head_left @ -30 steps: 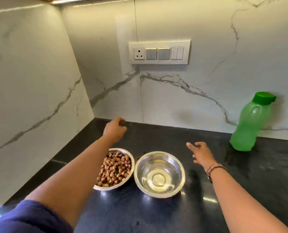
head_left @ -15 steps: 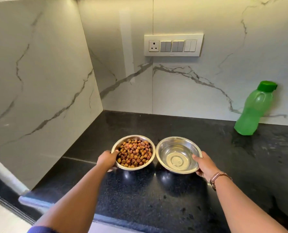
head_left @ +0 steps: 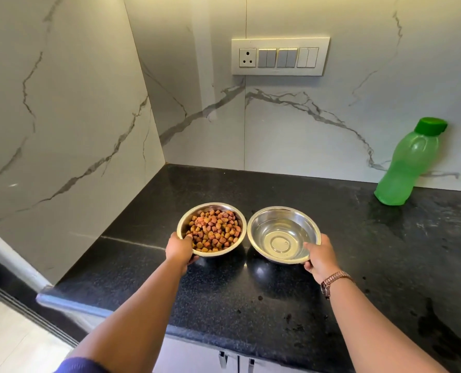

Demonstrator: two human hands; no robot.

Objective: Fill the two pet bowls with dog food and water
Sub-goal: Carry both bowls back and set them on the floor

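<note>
Two steel pet bowls are side by side over the black counter [head_left: 277, 305]. The left bowl [head_left: 187, 219] holds brown dog food kibble [head_left: 214, 234]. The right bowl [head_left: 259, 224] holds clear water [head_left: 283, 239]. My left hand [head_left: 179, 251] grips the near left rim of the food bowl, thumb over the edge. My right hand [head_left: 319, 258] grips the near right rim of the water bowl. Both bowls seem slightly raised, with their reflections on the counter below.
A green water bottle [head_left: 405, 168] with a green cap stands at the back right against the marble wall. A switch panel [head_left: 280, 56] is on the back wall. A marble side wall closes the left. The counter's front edge [head_left: 102, 309] runs near me, cabinet handles below.
My hands were apart from the bowls a second ago, the left reaching past the food bowl. Both hands came back and took hold of the bowls' rims. My view has pulled back.
</note>
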